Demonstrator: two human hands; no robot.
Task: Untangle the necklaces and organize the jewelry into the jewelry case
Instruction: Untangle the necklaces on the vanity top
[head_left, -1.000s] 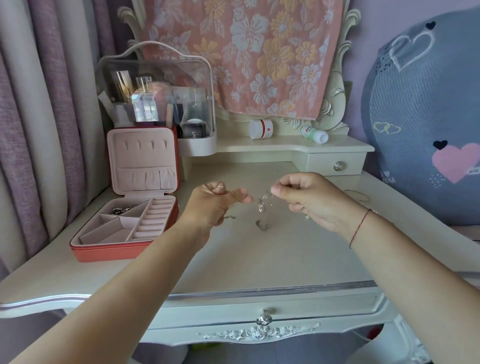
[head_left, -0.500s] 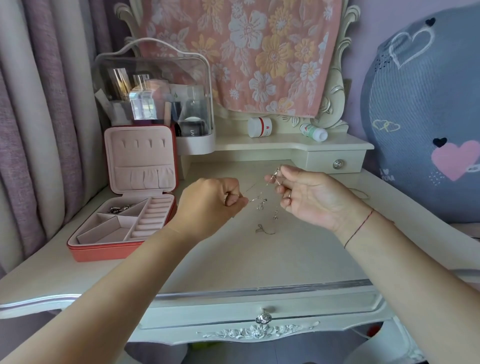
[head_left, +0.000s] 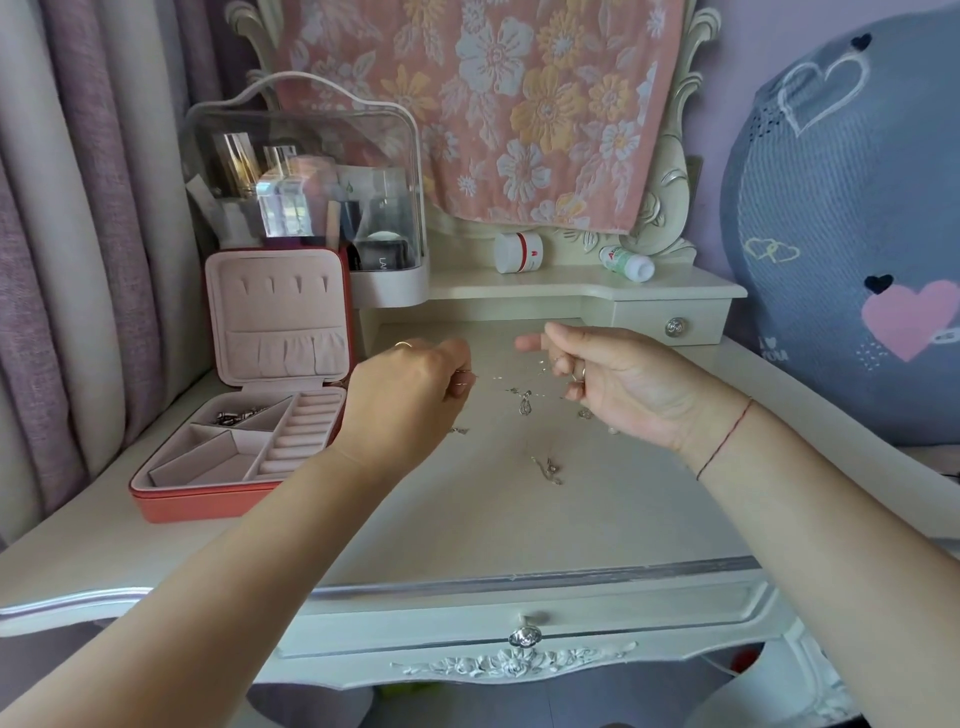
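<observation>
Left hand (head_left: 410, 400) and right hand (head_left: 623, 384) pinched the tangled thin silver necklaces (head_left: 525, 402); loosening gently, not tugging, seemed best.

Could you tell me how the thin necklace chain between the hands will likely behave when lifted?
Probably floppy: the necklace chain, pinched by the left hand and right hand, droops under a pendant. Likely light and snag-prone: it is hair-thin, barely visible.

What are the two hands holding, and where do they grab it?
The tangled necklaces: the left hand and right hand each pinch the thin chains, which hang between them.
</observation>
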